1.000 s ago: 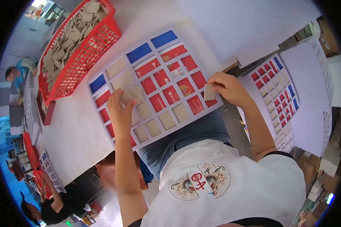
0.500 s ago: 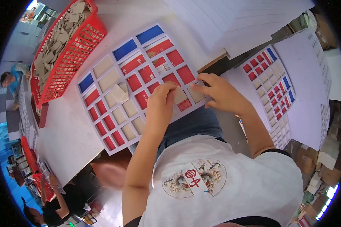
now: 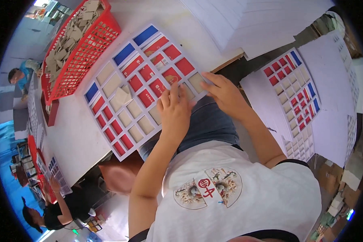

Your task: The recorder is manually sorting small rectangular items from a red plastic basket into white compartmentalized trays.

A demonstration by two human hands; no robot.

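Note:
A white grid frame point(image 3: 116, 147) lies tilted on the table, its compartments showing red, blue and beige bottoms. My left hand point(image 3: 175, 113) rests at its near edge, fingers spread over compartments beside a beige one. Under those fingers the compartments are partly hidden. My right hand point(image 3: 228, 97) touches the frame's right corner with its fingertips, fingers stretched out, close to a beige compartment point(image 3: 197, 82). Small loose cardboard squares point(image 3: 122, 97) lie askew on top of the grid, left of my left hand. I see nothing held in either hand.
A red plastic basket point(image 3: 84, 52) full of beige cardboard pieces stands at the far left. White sheets point(image 3: 262, 24) are stacked at the back right. Another grid frame point(image 3: 290, 84) rests on a stack to the right. Two people work at the left, one in black point(image 3: 62, 211).
The grid frame has shifted left and away from me. My left hand has opened from a pinch and lies flatter over the near compartments, where a beige square now shows. My right hand followed the corner.

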